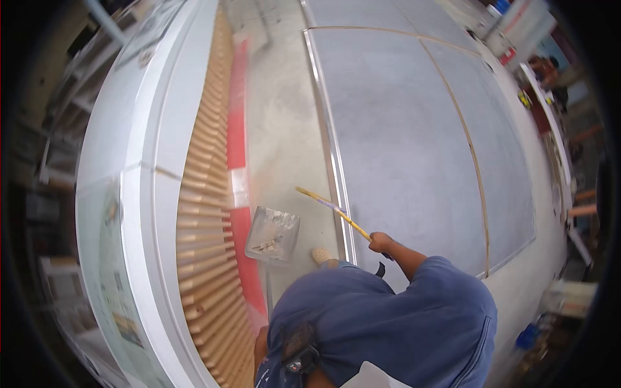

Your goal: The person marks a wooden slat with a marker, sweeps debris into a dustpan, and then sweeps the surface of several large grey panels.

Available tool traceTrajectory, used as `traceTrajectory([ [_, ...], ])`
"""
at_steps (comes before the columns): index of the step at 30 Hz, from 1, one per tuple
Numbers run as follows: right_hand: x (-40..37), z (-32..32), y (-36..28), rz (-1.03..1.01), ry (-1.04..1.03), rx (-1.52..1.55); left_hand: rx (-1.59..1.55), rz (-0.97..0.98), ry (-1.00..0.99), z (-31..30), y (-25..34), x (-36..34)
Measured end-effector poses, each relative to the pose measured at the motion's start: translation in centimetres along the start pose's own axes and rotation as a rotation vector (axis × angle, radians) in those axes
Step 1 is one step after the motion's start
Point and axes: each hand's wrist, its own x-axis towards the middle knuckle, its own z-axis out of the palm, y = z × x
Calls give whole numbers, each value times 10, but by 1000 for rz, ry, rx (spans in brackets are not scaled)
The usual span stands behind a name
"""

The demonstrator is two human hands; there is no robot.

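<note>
My right hand [381, 243] is closed round a thin yellow stick [354, 226] with a pale purple section. The stick slants up and left across the metal edge of a large grey panel [401, 129]. Left of it, a grey dustpan-like tray [274, 235] holds light debris above the pale floor. Below the tray, a thin dark strip runs toward my body. Only a bit of skin of my left arm [261, 344] shows at the lower left; the left hand's fingers are hidden. A black device [300, 349] lies against my blue shirt.
A long white-framed unit [139, 213] with wooden slats [210, 258] runs along the left. Beside it is a red and white floor strip [238, 152]. The panel's raised edge [333, 155] borders the walkway. A person [544, 70] is at the far upper right.
</note>
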Motion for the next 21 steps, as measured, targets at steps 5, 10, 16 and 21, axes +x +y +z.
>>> traceTrajectory([
  [5,-84,162,-62,188,181,232,105,101,-81,-125,-20,52],
  [10,-189,274,-61,346,219,525,228,191,-111,-188,-59,63],
  [16,-33,408,-120,217,-37,172,402,264,-235,-278,1,209],
  [21,-6,568,-137,648,299,693,496,346,-316,-283,33,270],
])
